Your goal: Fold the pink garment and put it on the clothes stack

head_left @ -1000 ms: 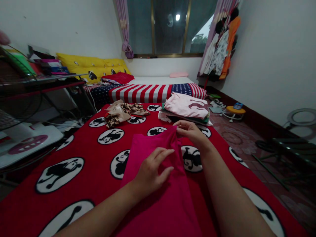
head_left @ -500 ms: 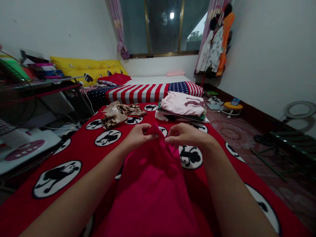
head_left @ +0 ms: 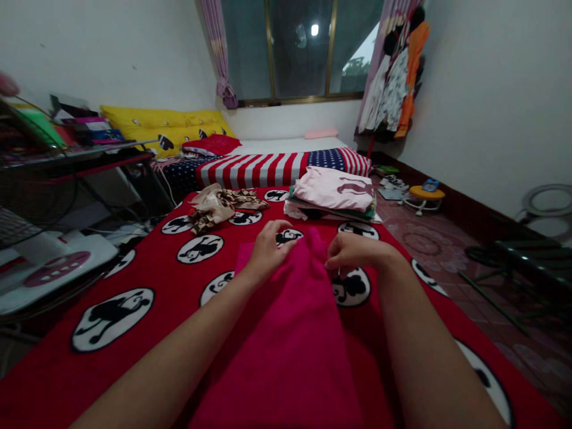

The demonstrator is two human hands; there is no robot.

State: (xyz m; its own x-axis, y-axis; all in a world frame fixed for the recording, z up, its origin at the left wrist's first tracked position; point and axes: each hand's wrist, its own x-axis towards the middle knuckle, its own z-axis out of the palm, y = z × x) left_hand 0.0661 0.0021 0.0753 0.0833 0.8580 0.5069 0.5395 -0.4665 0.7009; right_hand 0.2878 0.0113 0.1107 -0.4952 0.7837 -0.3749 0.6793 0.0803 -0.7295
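Note:
A bright pink garment (head_left: pixel 286 351) lies lengthwise on the red blanket (head_left: pixel 170 310), its near end running out of view at the bottom. What kind of garment it is I cannot tell. My left hand (head_left: pixel 269 250) rests on its far left part, thumb and fingers apart. At the far right edge, my right hand (head_left: pixel 351 251) has its fingers curled together against the cloth, pinching it. A small fold of pink stands up between the two hands.
Beyond my hands sit a crumpled brown-and-beige patterned cloth (head_left: pixel 218 208) and a stack of folded clothes (head_left: pixel 333 190) topped by a pale pink shirt. A fan (head_left: pixel 49 262) and cluttered desk (head_left: pixel 80 158) stand left; a yellow stool (head_left: pixel 426 193) and dark bench (head_left: pixel 536 256) right.
My left hand has loosened its pinch, and its fingers have spread. The garment's far left part has dropped flatter onto the blanket. My right hand has shifted slightly right, with the view.

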